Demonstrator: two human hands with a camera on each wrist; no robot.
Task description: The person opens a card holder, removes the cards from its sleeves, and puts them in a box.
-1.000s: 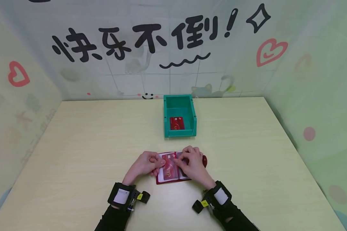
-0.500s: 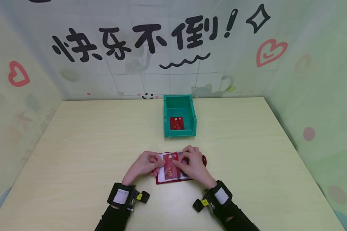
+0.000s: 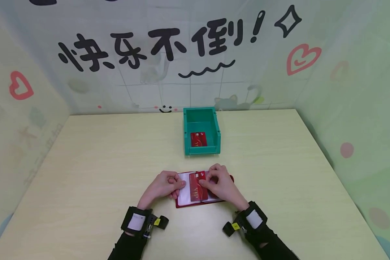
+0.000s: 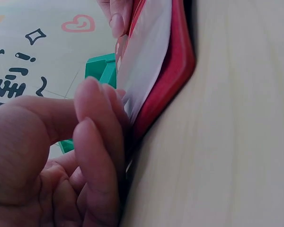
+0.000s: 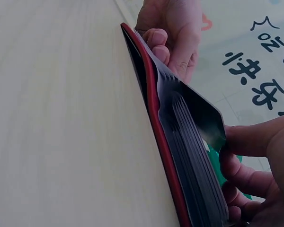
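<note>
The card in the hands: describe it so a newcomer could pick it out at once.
On the table, near its front edge, lies an open red card holder. The right hand pinches a red VIP card half out of its clear sleeve. The other red card lies alone in the green bin.

Bright, even, diffuse light fills the head view, with only faint soft shadows and no glare; the wide lens bows the walls outward at the edges. Both wrist views are very close, with near fingers and far background soft and blurred.
</note>
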